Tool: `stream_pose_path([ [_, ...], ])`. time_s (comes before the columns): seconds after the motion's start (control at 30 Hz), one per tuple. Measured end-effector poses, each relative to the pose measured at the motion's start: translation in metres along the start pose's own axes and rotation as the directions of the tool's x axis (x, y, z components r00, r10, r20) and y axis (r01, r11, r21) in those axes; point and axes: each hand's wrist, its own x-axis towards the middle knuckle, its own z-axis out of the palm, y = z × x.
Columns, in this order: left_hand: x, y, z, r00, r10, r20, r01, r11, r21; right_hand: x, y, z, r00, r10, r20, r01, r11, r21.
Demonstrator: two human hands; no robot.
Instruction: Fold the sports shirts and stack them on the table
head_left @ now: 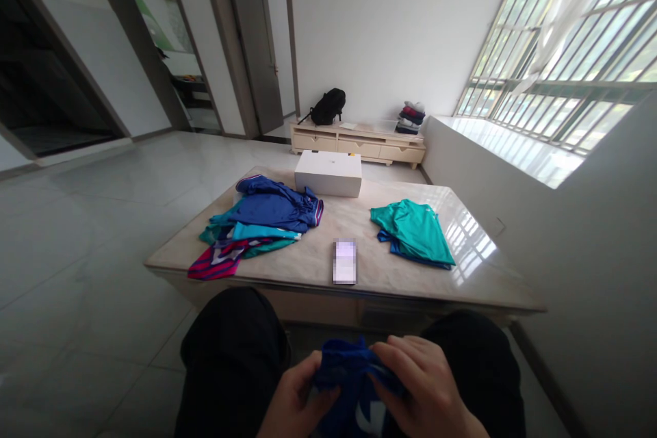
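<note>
Between my knees, at the bottom of the head view, both hands grip a blue garment (346, 383) with a white mark low on its front. My left hand (298, 397) pinches its left edge between thumb and fingers. Bunched cloth at the upper right is held in my right hand (423, 380), its fingers curled over the top. The lower part of the garment runs out of the frame, so I cannot tell its exact kind. Beyond it on the table (313, 263) lies a phone (344, 262) with a lit, blurred screen.
A loose pile of blue, teal and striped clothes (272, 209) lies on the table's left. Green shorts (415, 233) rest over blue cloth on the right. A white box (328, 174) stands at the back. Behind, a low cabinet (359, 144) bears a black backpack (328, 107) and folded clothes (410, 118).
</note>
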Motion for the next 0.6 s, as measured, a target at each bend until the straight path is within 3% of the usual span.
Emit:
stream_pose_path([
  [0.27,0.001,-0.01,0.004,0.997,-0.02,0.077,0.012,0.994,0.111,0.001,0.005,0.006,0.992,0.122,-0.024,-0.12,0.99,0.069],
  [0.4,0.01,-0.015,-0.005,0.991,0.056,-0.124,-0.038,0.989,0.142,-0.003,0.009,0.005,0.985,0.172,0.032,-0.175,0.974,0.144],
  [0.5,0.014,-0.02,-0.015,0.919,0.239,-0.313,-0.124,0.93,0.345,-0.005,0.013,-0.003,0.964,0.257,0.073,-0.267,0.928,0.258],
  [0.6,0.013,-0.026,-0.025,0.829,0.49,-0.269,-0.27,0.773,0.575,-0.006,0.015,-0.015,0.938,0.339,0.068,-0.34,0.87,0.356],
])
